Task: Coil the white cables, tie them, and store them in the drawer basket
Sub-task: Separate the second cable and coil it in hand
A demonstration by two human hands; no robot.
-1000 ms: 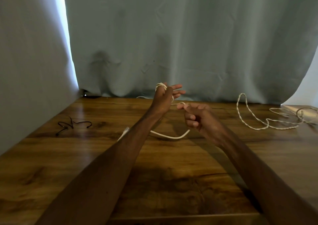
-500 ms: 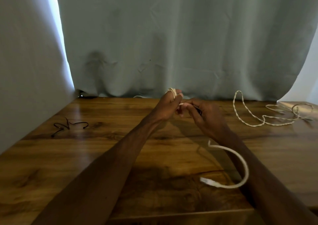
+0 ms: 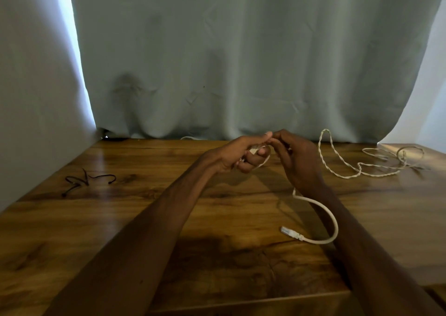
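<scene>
White cable (image 3: 318,209), head view: its wound loops sit in the left hand (image 3: 237,155), fingers curled shut around them, above the far middle of the wooden table (image 3: 120,219). The right hand (image 3: 295,157) pinches the strand beside them; the plug end (image 3: 288,231) trails nearer. Good coiling probably needs even tension and same-sized loops. A twisted cord (image 3: 347,170) waits far right.

Coil (image 3: 254,151) mostly hidden inside left hand (image 3: 237,155); turn count unreadable. Cable (image 3: 323,209) passes behind right hand (image 3: 298,158). Both forearms cut off at 6 o'clock edge. Plug (image 3: 289,232) type too small to tell.
</scene>
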